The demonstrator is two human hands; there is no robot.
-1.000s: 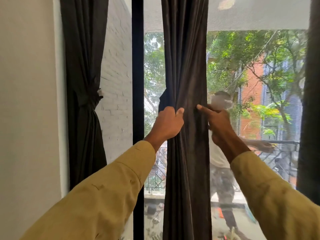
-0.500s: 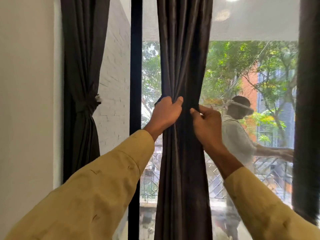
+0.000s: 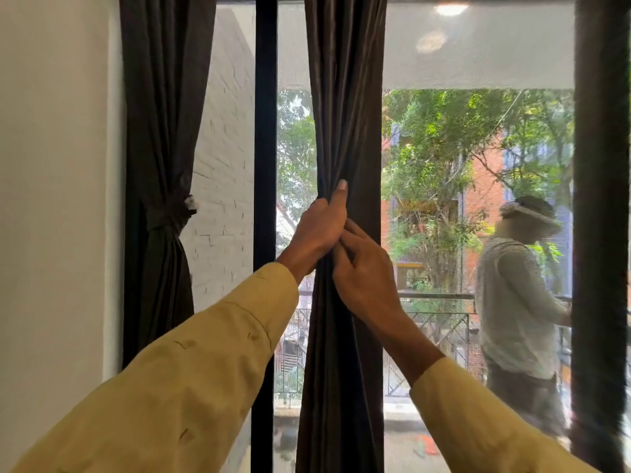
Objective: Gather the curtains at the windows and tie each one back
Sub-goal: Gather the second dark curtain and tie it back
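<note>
A dark grey middle curtain hangs straight down in front of the window glass. My left hand grips its bunched folds at mid height, thumb pointing up. Just below and right of it, my right hand has its fingers curled into the same folds, touching the left hand. At the far left a second dark curtain is gathered and held by a tie at its waist. A third dark curtain hangs along the right edge of the view.
A black window frame post stands between the left and middle curtains. A white wall fills the left side. Through the glass are a white brick wall, trees, a balcony railing and a person.
My right hand has moved left across the curtain and now meets my left hand. The curtain is bunched tighter. The view has shifted, so the person outside now appears farther right.
</note>
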